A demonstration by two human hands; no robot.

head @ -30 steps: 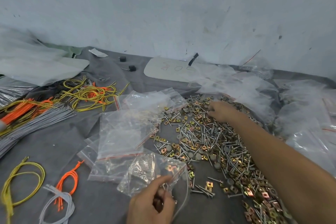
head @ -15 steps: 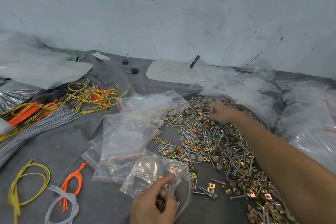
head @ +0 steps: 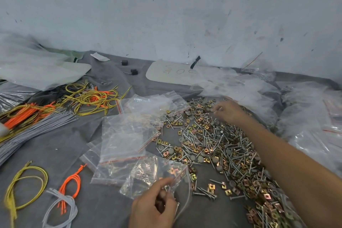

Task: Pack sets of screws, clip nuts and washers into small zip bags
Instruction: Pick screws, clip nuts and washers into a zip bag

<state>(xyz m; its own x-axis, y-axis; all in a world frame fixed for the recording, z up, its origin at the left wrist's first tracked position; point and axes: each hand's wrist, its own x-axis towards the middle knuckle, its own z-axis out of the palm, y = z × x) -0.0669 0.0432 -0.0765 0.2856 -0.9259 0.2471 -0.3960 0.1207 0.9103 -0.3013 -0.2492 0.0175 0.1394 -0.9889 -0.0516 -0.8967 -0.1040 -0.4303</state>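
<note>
My right fingers (head: pixel 216 109) lifted, pinching a screw (head: pixel 220 108) from the pile (head: pixel 212 144); left fingers (head: pixel 166 181) gripped the zip bag (head: pixel 148 174) ready

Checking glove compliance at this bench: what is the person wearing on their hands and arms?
The left hand and right hand are bare: no gloves or rings show. The right forearm is uncovered to the frame edge, with no sleeve, watch or band; the left shows only to the wrist.

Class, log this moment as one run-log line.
left hand: grips zip bag | right hand: on far hardware pile, pick unclear | stage: filling bag
</note>
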